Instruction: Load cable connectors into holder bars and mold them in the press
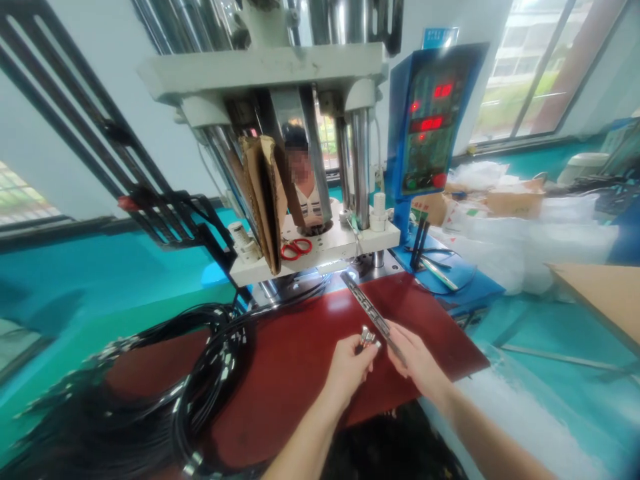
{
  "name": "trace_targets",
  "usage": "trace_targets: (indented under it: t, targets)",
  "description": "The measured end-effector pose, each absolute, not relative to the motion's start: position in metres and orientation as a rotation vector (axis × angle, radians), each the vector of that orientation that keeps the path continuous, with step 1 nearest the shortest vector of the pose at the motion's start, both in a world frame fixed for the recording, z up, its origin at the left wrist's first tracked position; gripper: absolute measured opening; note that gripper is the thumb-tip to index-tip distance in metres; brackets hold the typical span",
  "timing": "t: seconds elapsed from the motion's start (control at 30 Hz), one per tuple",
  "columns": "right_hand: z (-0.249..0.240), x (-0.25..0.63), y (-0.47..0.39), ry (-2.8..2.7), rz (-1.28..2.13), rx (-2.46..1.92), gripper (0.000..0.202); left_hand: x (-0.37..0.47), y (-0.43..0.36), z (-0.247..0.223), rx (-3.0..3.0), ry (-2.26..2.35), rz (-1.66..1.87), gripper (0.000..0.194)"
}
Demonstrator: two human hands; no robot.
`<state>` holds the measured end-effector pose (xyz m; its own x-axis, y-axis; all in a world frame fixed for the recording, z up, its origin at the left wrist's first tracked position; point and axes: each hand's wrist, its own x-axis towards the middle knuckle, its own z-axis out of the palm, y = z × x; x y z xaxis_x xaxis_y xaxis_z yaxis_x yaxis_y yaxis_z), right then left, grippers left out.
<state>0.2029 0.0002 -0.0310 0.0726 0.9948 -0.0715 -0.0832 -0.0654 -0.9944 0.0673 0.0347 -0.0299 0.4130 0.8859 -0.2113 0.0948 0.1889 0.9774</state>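
My left hand (347, 367) is closed, with small shiny metal pieces (368, 337) pinched between thumb and fingers; they look like metal connectors. Close beside it, my right hand (413, 357) grips the near end of a long, narrow metal bar (367, 305) with a row of slots or recesses. The bar slants away from me, and its far end is near the front of the press (315, 257). Both hands are above the dark red tabletop (290, 373). The fingers of my right hand are partly hidden behind the bar.
Bundles of black cables (210, 360) lie across the table's left side. Red-handled scissors (297, 249) and folded cardboard (267, 200) are on the press plate. A blue control box (433, 120) with red digits stands right. Someone (306, 190) appears between the press columns.
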Motion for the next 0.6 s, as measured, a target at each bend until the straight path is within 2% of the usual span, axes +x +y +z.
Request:
trace_targets:
  t: [0.07,0.23,0.6]
  targets:
    - [-0.034,0.192,-0.004,-1.020,1.207,-1.207,0.053,0.068,0.034,-0.033,1.297,1.002,0.714,0.028]
    - [-0.040,0.187,-0.007,-1.048,1.107,-1.238,0.053,0.068,0.034,-0.039,1.389,0.998,0.670,0.024]
    - [-0.037,0.182,-0.008,-0.885,1.182,-1.226,0.052,0.067,0.037,-0.044,1.481,1.014,0.727,0.021]
